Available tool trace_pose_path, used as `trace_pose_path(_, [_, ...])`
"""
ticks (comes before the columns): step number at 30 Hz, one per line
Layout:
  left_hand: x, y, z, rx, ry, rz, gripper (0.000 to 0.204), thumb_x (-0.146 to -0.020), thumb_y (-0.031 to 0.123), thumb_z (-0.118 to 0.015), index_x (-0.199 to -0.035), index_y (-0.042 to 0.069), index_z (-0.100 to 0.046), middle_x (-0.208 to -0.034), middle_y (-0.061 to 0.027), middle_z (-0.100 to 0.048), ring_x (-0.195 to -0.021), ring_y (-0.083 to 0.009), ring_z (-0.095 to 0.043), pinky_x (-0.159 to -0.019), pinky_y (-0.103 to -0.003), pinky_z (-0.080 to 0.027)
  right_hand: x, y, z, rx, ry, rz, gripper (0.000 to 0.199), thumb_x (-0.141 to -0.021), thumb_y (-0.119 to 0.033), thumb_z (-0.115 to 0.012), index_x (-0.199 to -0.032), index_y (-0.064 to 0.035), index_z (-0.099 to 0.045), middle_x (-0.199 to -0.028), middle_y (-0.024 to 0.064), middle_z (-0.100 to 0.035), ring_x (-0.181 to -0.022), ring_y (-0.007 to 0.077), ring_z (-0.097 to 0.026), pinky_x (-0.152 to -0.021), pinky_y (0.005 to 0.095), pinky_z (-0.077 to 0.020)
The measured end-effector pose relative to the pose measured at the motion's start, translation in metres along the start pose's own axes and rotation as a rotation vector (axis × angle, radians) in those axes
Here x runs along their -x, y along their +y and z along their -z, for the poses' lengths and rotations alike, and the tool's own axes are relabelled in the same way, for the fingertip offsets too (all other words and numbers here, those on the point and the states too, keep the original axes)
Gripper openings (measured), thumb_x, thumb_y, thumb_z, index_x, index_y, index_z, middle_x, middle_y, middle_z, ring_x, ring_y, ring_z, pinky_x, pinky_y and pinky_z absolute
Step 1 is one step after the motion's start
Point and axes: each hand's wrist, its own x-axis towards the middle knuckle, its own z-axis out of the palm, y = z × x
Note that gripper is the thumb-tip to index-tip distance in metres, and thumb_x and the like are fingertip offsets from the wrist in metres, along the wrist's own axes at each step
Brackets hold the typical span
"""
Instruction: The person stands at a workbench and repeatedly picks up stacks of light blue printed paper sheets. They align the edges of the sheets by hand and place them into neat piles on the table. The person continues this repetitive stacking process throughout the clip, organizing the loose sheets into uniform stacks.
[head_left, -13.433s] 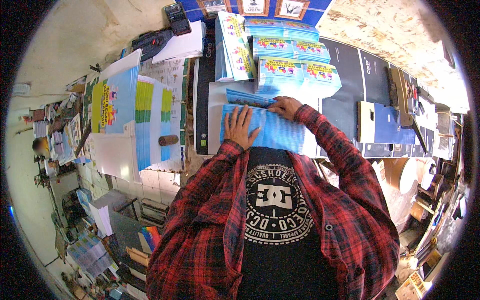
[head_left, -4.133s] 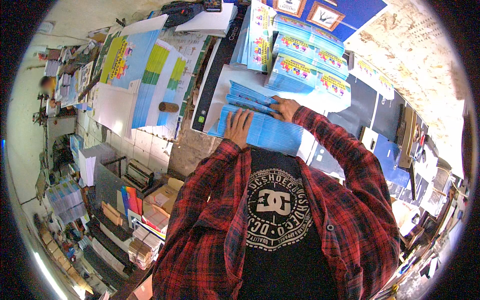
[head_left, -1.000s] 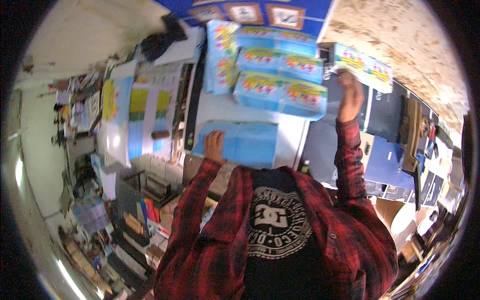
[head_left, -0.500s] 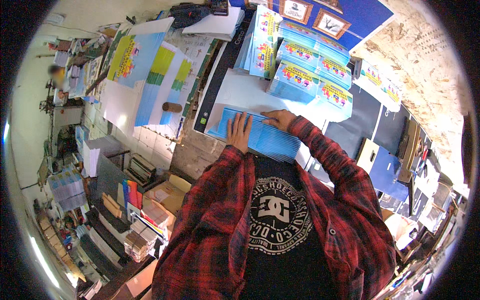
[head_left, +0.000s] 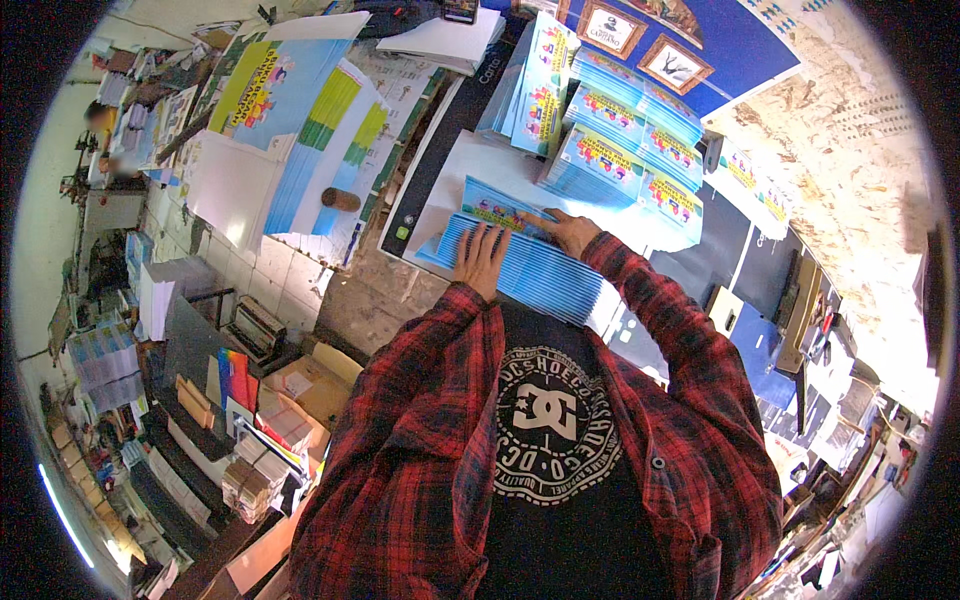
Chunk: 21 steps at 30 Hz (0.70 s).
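A fanned row of light-blue booklets [head_left: 545, 278] lies on the table close to my body. My left hand [head_left: 482, 260] rests on its left part with the fingers stretched out and slightly apart. At the row's far edge one booklet [head_left: 492, 212] is tipped up, showing part of a colourful printed cover. My right hand [head_left: 570, 233] is at the right end of that booklet, fingers bent around its edge; its fingertips are partly hidden. Beyond my hands stand neat stacks of printed booklets [head_left: 600, 160] with blue edges.
A white sheet [head_left: 470, 165] lies under the row. Further left, a side table holds large printed sheets [head_left: 265, 95] and a brown cylinder [head_left: 341, 199]. Framed pictures [head_left: 612, 28] sit on a blue panel at the back. Open cardboard boxes [head_left: 315, 390] stand at lower left.
A booklet at the far edge of the row has tipped up, so its printed cover now shows. My right hand has bent around its end; my left hand stays on the row.
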Motion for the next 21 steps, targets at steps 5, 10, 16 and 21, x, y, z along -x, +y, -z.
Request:
trace_pose_path(5, [-0.003, 0.002, 0.005, -0.07, -0.062, -0.005, 0.088, -0.075, 0.001, -0.06, -0.15, 0.012, -0.015, -0.154, -0.0105, -0.017, -0.144, -0.0311, -0.012, -0.115, -0.05, -0.008, -0.003, 0.037, -0.028, 0.0, 0.066, 0.123, 0.041, -0.096, -0.037, -0.045, -0.132, -0.02, -0.051, -0.128, 0.0211, -0.051, -0.098, 0.0415, -0.061, -0.083, 0.0445, -0.0527])
trace_pose_path(10, [-0.001, 0.004, 0.007, -0.066, -0.086, 0.023, 0.088, -0.076, 0.003, -0.059, -0.151, 0.014, -0.013, -0.157, -0.0081, -0.008, -0.145, -0.0287, -0.008, -0.115, -0.049, -0.006, 0.003, 0.022, -0.018, -0.067, 0.067, 0.119, 0.045, -0.095, -0.046, -0.044, -0.124, -0.0153, -0.059, -0.127, 0.0204, -0.052, -0.099, 0.0389, -0.061, -0.084, 0.0434, -0.0526])
trace_pose_path(16, [0.001, 0.005, 0.006, -0.147, -0.081, 0.018, 0.09, -0.074, 0.002, -0.059, -0.151, 0.015, -0.015, -0.158, -0.0075, -0.005, -0.145, -0.0296, -0.007, -0.115, -0.049, -0.006, -0.001, 0.033, -0.029, 0.034, 0.131, 0.137, 0.037, -0.095, -0.035, -0.047, -0.127, -0.0178, -0.057, -0.124, 0.0193, -0.053, -0.093, 0.0388, -0.063, -0.08, 0.0433, -0.0542])
trace_pose_path(21, [0.003, 0.006, 0.007, 0.032, -0.085, 0.071, 0.09, -0.072, -0.002, -0.06, -0.15, 0.014, -0.018, -0.152, -0.0115, -0.02, -0.142, -0.033, -0.014, -0.114, -0.051, -0.012, 0.0, 0.002, -0.011, 0.02, 0.011, 0.015, 0.037, -0.093, -0.025, -0.047, -0.129, -0.0266, -0.054, -0.123, 0.0202, -0.052, -0.088, 0.0396, -0.064, -0.076, 0.0453, -0.0554])
